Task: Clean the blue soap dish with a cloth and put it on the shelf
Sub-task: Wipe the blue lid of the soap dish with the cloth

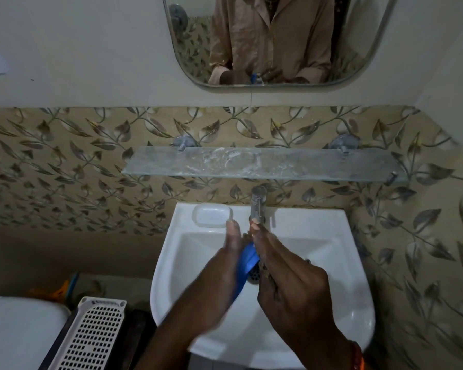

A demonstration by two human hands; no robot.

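Blue soap dish (pixel 247 263) sat on edge at frame centre, over the sink (pixel 332 263) drain, sandwiched between my left hand (pixel 225 271) and right hand (pixel 286 279). Fingers straight, palms pressing, nothing curled. Cloth wasn't clearly visible. Best bet: brace left, rub right, then up to the glass shelf (pixel 262 164), upper centre.

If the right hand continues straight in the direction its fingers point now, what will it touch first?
Probably the tap: the right hand points up and away over the sink, its fingertips right below the tap's body. Depth is unclear, so they may already touch.
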